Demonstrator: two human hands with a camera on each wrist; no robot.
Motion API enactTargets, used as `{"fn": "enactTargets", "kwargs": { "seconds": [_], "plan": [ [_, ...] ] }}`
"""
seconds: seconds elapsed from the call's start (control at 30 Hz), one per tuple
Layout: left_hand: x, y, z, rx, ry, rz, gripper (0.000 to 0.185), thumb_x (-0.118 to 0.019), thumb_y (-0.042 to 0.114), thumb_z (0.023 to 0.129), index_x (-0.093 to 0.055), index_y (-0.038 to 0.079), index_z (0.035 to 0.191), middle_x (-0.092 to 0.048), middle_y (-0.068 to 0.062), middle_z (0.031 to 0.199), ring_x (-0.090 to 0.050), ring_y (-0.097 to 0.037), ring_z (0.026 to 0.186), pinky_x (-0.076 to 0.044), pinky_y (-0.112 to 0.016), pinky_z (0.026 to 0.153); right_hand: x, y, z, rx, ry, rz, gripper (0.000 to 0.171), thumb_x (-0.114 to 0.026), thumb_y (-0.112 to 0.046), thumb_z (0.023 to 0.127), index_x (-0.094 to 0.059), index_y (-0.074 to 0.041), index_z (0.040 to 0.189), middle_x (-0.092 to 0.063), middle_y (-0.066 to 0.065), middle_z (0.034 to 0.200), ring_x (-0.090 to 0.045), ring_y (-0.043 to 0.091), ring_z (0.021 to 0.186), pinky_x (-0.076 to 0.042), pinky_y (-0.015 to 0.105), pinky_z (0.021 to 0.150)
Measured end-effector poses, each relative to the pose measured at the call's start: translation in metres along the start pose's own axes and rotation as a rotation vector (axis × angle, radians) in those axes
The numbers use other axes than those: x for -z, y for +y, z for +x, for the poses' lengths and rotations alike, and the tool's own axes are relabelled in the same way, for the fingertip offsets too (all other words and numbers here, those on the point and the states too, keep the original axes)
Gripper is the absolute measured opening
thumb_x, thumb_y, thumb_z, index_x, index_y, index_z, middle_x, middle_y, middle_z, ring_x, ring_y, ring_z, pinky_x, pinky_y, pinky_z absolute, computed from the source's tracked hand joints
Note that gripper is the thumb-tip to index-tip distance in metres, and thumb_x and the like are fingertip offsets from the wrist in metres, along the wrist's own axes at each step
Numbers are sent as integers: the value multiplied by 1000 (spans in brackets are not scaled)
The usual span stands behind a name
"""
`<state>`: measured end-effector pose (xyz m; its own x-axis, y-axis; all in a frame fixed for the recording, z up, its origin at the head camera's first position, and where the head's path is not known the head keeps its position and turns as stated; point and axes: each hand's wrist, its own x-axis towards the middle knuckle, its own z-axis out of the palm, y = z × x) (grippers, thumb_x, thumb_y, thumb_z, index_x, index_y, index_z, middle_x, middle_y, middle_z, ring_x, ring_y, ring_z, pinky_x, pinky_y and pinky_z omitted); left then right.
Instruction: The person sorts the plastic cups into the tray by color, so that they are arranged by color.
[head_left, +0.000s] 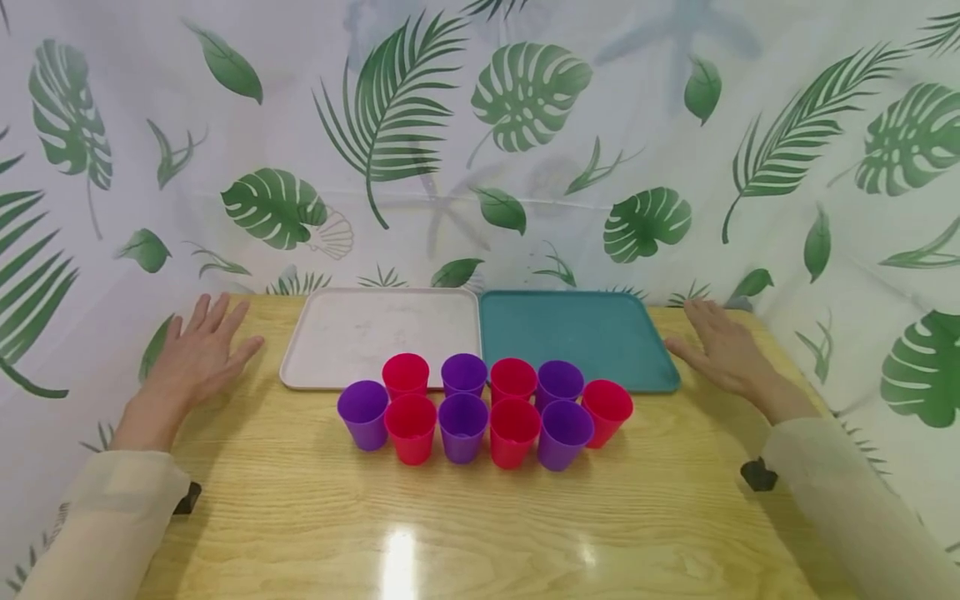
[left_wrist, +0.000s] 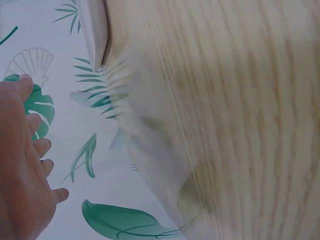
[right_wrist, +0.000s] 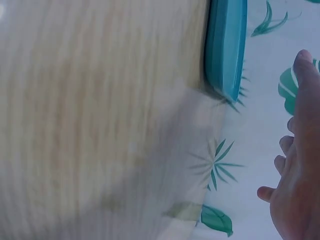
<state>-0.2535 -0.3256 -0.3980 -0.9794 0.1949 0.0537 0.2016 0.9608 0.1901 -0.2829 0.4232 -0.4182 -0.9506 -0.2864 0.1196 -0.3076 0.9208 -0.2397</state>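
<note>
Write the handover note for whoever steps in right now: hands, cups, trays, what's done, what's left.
Left hand: open, flat at the table's left edge, holding nothing.
Right hand: open, flat at the right edge, beside the teal tray, holding nothing.
Cups: five red cups and five purple cups stand upright in two rows, colours alternating, in front of the trays.
Trays: white tray left, teal right, side by side, both bare.
Done: no cup is on a tray.
Left: all ten cups remain untouched on the table.
</note>
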Motion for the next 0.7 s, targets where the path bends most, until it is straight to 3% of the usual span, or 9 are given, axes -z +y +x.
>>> {"fn": "enactTargets", "kwargs": {
  "seconds": [0.17,0.37,0.5,0.7],
  "plan": [
    [1,9,1,-37,33,-9,77,-32,53,110,-19,-1,163,-7,-32,167,1,-51,154,-4,-76,117,-3,-10,-6,39,1,65,83,-52,-44,107,-16,6,162,-12,29,168,-9,49,155,-17,81,111],
    [-2,14,-1,-62,62,-28,76,-35,51,110,-21,-3,162,-11,-32,167,0,-50,154,-6,-75,118,-5,-26,-17,77,-11,154,82,-56,-39,106,-14,3,163,-10,28,169,-6,46,156,-14,75,117],
    [-4,17,-6,-90,85,-46,75,-40,48,110,-24,-6,160,-18,-32,165,-11,-53,152,-14,-73,117,-11,-36,-23,72,-57,193,86,-57,-40,106,-8,-2,165,-6,25,170,-6,48,155,-12,72,120],
    [-4,33,-23,-69,-1,-192,78,-43,51,109,-23,-4,161,-24,-30,164,-22,-53,149,-20,-67,120,-24,-41,-28,70,-94,191,91,-59,-40,105,-2,-3,165,-7,28,169,-10,51,154,-13,69,121]
  ]
}}
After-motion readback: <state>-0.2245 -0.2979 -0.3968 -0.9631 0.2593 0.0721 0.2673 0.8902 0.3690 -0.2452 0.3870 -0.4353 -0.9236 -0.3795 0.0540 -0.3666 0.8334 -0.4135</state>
